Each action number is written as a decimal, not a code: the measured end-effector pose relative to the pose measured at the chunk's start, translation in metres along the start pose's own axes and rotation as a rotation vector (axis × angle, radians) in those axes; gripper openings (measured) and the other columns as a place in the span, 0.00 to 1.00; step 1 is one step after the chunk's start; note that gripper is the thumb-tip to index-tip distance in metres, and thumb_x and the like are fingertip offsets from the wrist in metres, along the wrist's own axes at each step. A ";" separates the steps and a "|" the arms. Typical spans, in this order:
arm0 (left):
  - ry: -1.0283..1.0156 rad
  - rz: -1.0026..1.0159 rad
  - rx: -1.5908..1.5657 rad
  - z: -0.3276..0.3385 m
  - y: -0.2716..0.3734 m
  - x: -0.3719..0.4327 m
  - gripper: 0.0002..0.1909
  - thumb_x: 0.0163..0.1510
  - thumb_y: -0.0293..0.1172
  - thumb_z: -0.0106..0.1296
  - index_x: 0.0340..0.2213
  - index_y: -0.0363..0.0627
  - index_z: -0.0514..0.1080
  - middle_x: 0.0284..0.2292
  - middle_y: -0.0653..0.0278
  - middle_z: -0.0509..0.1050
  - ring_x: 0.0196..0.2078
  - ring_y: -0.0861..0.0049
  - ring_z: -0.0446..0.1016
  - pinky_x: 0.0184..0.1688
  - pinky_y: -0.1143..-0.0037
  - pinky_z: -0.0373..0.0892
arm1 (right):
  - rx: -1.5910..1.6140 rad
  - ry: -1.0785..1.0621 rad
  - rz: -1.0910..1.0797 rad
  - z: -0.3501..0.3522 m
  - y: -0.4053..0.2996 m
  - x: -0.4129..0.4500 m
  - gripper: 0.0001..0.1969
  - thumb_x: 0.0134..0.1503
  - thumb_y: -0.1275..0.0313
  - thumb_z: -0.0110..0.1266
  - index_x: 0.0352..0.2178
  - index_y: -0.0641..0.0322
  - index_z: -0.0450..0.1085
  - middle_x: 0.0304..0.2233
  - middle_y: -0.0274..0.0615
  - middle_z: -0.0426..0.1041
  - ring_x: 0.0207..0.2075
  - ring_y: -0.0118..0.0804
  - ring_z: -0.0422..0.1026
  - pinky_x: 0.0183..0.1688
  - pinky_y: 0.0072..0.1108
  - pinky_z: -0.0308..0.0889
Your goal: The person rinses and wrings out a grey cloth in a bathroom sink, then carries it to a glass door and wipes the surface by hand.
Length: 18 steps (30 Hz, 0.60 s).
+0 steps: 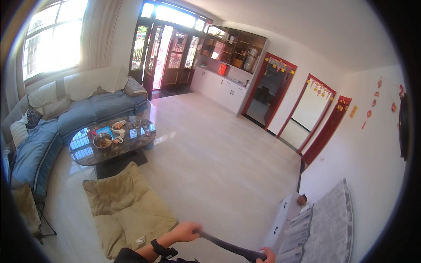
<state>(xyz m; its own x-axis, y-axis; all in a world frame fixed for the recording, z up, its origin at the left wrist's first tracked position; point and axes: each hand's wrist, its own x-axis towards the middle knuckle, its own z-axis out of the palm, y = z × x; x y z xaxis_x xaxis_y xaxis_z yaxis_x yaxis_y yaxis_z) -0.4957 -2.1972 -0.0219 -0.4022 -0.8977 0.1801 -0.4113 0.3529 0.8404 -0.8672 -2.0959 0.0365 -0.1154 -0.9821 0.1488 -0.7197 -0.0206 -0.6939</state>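
Note:
In the head view, my left hand (188, 231) grips one end of a long dark strip (227, 245), seemingly cloth or a strap. My right hand (269, 255), partly cut off at the bottom edge, holds the other end. Between the two hands the strip hangs with a slight sag. A black band with a small device (164, 250) circles my left wrist. Close to my left forearm lies a khaki padded seat (131, 210), with a small crumpled white item (140, 240) on it.
A dark marble coffee table (128, 148) bears a metal bowl (103, 140) and a white dish (118, 126). Behind it curves a blue-covered sofa (77, 113). To the right stands a low white drawer cabinet (279, 213) with a grey cloth (325, 220). A glass-fronted cupboard (230, 49) stands farther back.

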 end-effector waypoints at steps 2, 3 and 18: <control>0.025 0.020 -0.025 0.000 -0.010 0.038 0.08 0.43 0.31 0.51 0.28 0.44 0.70 0.25 0.57 0.71 0.29 0.60 0.71 0.31 0.66 0.67 | 0.092 -0.040 -0.010 0.000 0.029 0.047 0.17 0.39 0.78 0.53 0.36 0.61 0.67 0.19 0.38 0.67 0.22 0.29 0.64 0.27 0.22 0.63; 0.037 0.049 -0.050 0.000 -0.015 0.056 0.08 0.43 0.30 0.52 0.29 0.44 0.70 0.27 0.57 0.72 0.30 0.60 0.71 0.32 0.67 0.67 | 0.112 -0.010 -0.031 0.003 0.041 0.071 0.19 0.38 0.79 0.50 0.37 0.61 0.67 0.19 0.38 0.66 0.23 0.28 0.63 0.27 0.22 0.62; 0.420 -0.096 0.148 -0.053 -0.037 0.343 0.06 0.45 0.24 0.53 0.29 0.45 0.74 0.28 0.59 0.72 0.30 0.63 0.72 0.32 0.70 0.69 | 0.084 -0.095 -0.298 0.052 0.138 0.516 0.09 0.38 0.77 0.61 0.22 0.66 0.68 0.19 0.43 0.71 0.22 0.35 0.71 0.28 0.22 0.66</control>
<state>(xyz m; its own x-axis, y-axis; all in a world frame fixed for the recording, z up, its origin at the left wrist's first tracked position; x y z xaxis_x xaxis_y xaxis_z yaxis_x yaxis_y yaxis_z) -0.5748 -2.5320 0.0362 -0.0028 -0.9465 0.3226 -0.5555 0.2697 0.7866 -0.9902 -2.6150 -0.0196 0.1589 -0.9436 0.2905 -0.6525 -0.3212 -0.6864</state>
